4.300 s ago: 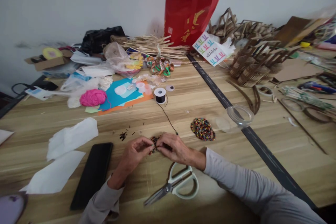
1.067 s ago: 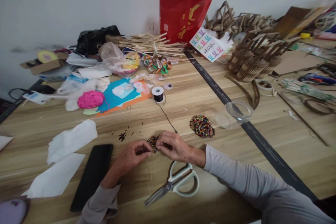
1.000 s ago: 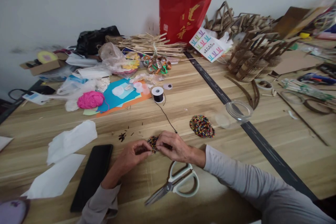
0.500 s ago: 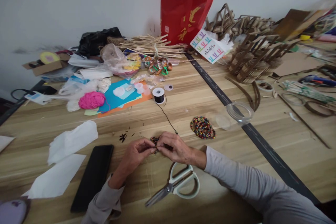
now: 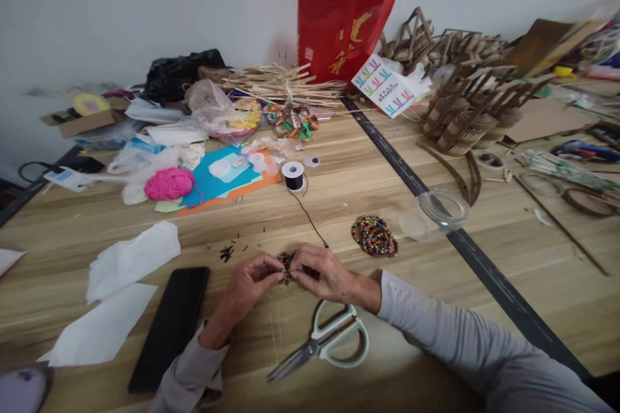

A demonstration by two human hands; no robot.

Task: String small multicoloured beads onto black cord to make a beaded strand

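Beads (image 5: 285, 261) could scatter if our left hand (image 5: 250, 279) or right hand (image 5: 323, 273), fingertips nearly together beside them, slips; anything held is unclear.

Small round beads (image 5: 286, 260), dark mixed with brighter colours, loose in little heap, on near side of spool (image 5: 293, 177), partly covered from where I stand. Spool standing upright, white on top, black round middle. Cord (image 5: 308, 215) thin, black, slack, curving from spool toward near side, small dark lump (image 5: 326, 246) at visible end.
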